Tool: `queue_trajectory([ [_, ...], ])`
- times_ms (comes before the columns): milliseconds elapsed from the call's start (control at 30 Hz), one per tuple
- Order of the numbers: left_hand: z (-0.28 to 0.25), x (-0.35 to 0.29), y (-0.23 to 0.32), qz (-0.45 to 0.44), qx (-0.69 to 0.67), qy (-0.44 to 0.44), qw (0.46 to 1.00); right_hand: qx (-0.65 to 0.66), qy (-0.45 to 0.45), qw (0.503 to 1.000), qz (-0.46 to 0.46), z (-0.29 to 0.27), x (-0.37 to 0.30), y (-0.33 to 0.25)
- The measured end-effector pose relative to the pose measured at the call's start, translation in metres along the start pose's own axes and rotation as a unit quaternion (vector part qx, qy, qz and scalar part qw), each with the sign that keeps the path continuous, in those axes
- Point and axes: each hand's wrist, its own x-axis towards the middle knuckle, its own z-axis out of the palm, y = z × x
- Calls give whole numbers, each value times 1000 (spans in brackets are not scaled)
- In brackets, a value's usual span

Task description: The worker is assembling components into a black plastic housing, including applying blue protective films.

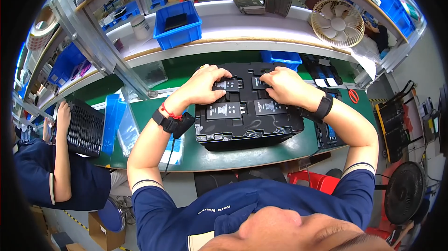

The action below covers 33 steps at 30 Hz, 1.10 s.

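Observation:
A stack of black plastic trays [247, 134] stands on the green bench in front of me, its top tray holding flat black phone-type batteries in moulded pockets. My left hand [204, 84] grips the upper-left battery [228, 85] between thumb and fingers. Fingers of my right hand [288, 86] close on the edge of the upper-right battery [256, 83] and hide part of it. Nearer to me lie a lower-left battery [224, 110] and a lower-right battery [270, 107], each in its pocket and untouched.
A blue bin [179, 36] and a beige fan [338, 22] stand on the shelf beyond. Red scissors [353, 95] lie at the bench's right. To my left a co-worker's arm [62, 143] reaches to another stack of black trays [86, 127]. A black fan [404, 192] stands at right.

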Motion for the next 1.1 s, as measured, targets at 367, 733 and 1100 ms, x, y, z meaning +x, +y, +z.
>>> queue_trajectory([
  [367,23,-14,-14,170,95,245,950,-37,33,998,-48,-3,-3,3],
  [733,23,-13,-24,169,79,215,959,-20,27,999,-11,-1,-3,8],
  [1100,25,-48,-26,95,37,322,941,60,-171,983,17,-41,-18,-13],
])
